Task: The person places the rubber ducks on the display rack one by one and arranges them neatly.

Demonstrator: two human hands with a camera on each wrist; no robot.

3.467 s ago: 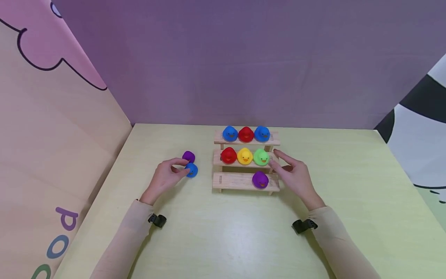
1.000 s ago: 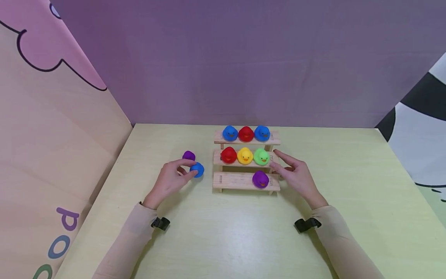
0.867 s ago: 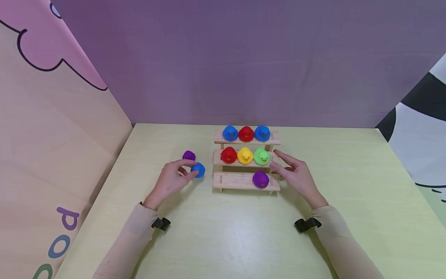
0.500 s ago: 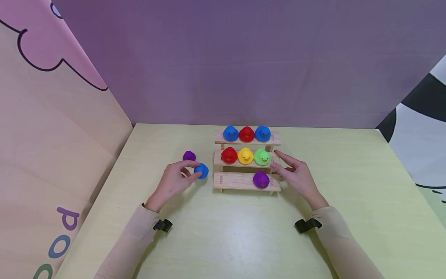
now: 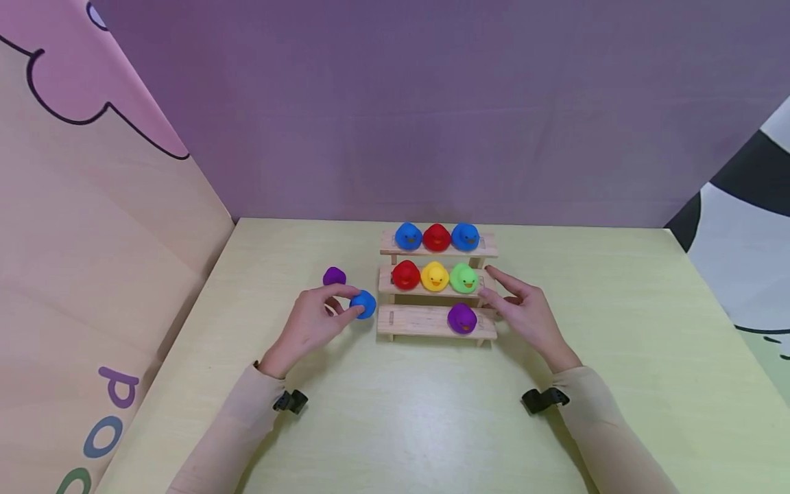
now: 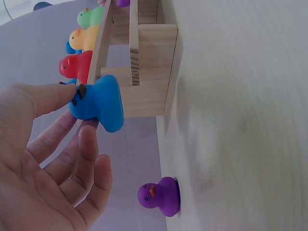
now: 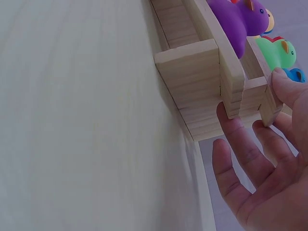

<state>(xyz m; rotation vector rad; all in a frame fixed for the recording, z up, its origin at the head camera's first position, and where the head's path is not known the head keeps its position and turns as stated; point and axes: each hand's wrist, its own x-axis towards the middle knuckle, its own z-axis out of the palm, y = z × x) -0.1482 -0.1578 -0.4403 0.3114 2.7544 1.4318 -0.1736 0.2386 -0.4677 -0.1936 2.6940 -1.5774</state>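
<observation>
My left hand (image 5: 311,322) pinches a blue rubber duck (image 5: 364,305) between thumb and fingers. In the left wrist view the blue duck (image 6: 98,103) hangs above the table, left of a three-step wooden stand (image 5: 416,317). My right hand (image 5: 523,317) holds the stand's right end, its thumb (image 7: 287,86) on the middle plank and other fingers below. One purple duck (image 5: 461,318) sits toward the right of the bottom step. On the middle step stand a red duck (image 5: 405,275), a yellow duck (image 5: 435,276) and a green duck (image 5: 463,278).
The top step bears a blue duck (image 5: 409,236), a red duck (image 5: 437,237) and another blue duck (image 5: 465,237). A second purple duck (image 6: 160,196) stands on the table (image 5: 407,418) beyond my left hand. A purple backdrop (image 5: 432,110) rises behind the table.
My left hand has carried the blue duck rightward from beside the loose purple duck to near the stand's left end. The right hand keeps its place at the stand.
</observation>
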